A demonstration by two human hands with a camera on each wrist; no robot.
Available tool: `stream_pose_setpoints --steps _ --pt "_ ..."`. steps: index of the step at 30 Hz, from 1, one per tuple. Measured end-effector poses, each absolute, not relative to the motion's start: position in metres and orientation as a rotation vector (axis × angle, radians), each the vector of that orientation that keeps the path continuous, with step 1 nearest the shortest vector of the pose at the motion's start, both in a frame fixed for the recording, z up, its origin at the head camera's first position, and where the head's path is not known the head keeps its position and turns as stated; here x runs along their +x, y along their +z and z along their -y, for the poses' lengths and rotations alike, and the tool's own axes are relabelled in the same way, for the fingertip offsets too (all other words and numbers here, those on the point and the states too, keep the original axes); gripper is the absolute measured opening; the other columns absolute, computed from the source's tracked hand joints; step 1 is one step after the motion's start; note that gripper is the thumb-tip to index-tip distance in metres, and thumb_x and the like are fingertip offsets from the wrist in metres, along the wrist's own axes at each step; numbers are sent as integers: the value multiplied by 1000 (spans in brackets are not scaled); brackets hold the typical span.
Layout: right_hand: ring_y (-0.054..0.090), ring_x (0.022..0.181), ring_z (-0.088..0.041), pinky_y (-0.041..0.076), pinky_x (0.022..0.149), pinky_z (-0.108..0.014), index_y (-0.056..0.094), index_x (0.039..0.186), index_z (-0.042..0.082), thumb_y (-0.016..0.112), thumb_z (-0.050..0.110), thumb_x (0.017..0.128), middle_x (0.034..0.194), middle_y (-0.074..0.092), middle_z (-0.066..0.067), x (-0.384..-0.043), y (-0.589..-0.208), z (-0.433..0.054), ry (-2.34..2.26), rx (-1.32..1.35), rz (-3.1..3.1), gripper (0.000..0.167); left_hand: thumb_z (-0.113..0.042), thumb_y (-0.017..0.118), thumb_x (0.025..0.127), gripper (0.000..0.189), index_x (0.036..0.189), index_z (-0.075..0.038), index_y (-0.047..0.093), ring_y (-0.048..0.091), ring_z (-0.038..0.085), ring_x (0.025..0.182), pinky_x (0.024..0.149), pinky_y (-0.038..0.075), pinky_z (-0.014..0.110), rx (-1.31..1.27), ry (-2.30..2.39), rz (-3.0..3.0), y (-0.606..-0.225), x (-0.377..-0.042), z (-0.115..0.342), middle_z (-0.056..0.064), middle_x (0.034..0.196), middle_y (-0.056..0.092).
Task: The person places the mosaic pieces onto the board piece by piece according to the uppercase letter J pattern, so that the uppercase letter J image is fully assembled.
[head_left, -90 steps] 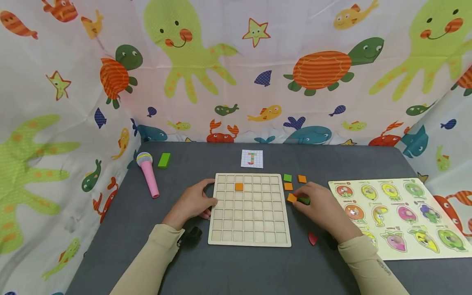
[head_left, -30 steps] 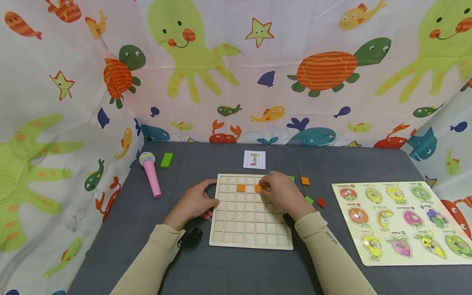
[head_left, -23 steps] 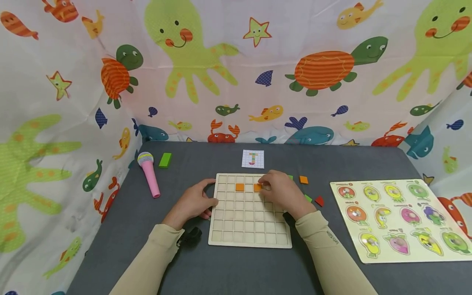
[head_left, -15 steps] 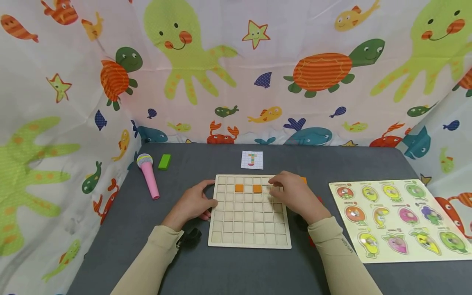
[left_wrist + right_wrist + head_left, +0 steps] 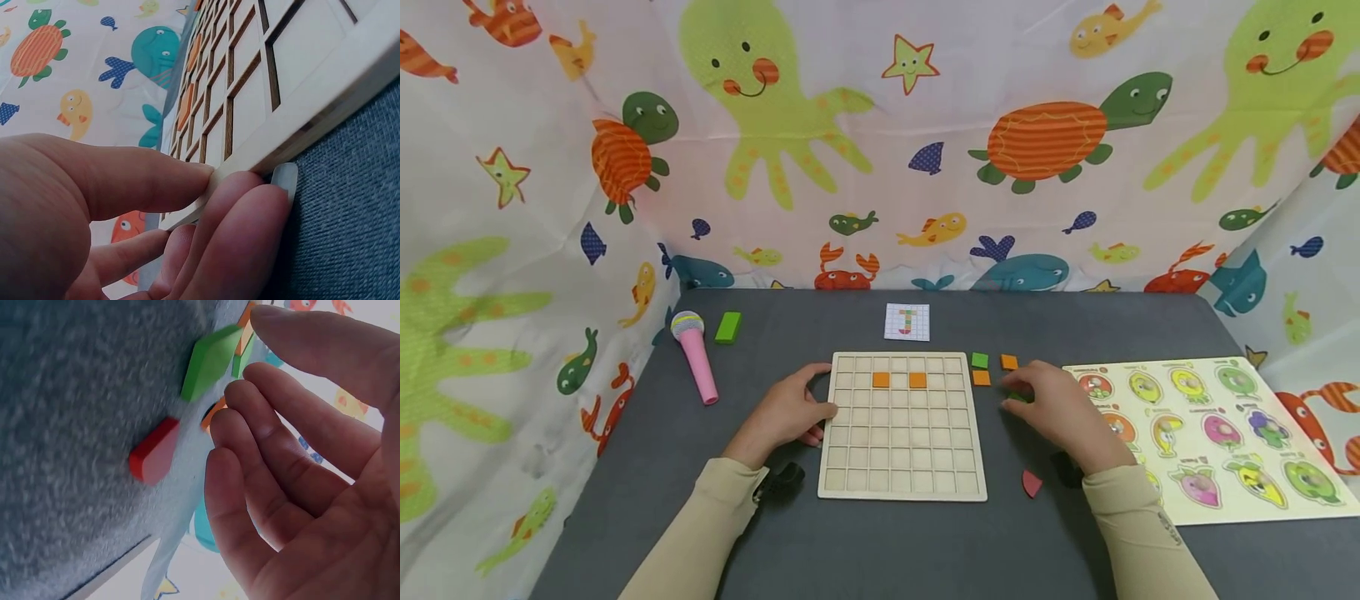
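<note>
A square wooden grid board lies on the dark cloth, two orange tiles, a left one and a right one, sitting in cells of its second row. My left hand pinches the board's left edge; in the left wrist view the thumb is on the rim with fingers below. To the right of the board, my right hand hovers with thumb and fingers apart, holding nothing. Close by its fingertips is a green tile, mostly covered in the head view. A red piece lies near it.
Beside the board's right edge are a green tile and orange tiles. A rounded red piece lies nearer me. A fruit puzzle board is at right; a pattern card, green block and pink toy microphone lie farther back.
The right hand carried an orange tile onto the board, let go of it in the second row, and moved back right over the loose tiles. The left hand stays at the board's edge.
</note>
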State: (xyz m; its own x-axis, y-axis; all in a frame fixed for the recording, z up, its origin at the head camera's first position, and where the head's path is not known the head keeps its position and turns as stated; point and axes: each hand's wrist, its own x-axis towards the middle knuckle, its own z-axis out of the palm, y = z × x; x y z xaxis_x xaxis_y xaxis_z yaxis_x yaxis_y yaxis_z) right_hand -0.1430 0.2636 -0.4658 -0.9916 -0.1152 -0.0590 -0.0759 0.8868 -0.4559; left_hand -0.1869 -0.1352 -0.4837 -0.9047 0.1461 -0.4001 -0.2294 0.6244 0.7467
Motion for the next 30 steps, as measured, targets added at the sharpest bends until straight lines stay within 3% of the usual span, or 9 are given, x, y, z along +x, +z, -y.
stream_pose_setpoints --steps 20,30 --pt "67 90 -21 61 84 -46 81 106 8 87 20 88 101 72 -8 -145 -466 -282 -709 -146 -2891 22 -19 80 95 77 163 -29 46 74 26 61 55 64 34 -69 1208 -2424 -488 -188 136 15 91 65" --pt "64 88 -21 60 84 -46 82 108 7 85 18 91 100 73 -8 -147 -466 -279 -669 -161 -2892 20 -19 80 94 76 162 -30 46 74 25 61 56 64 34 -68 1206 -2421 -488 -189 136 14 91 65"
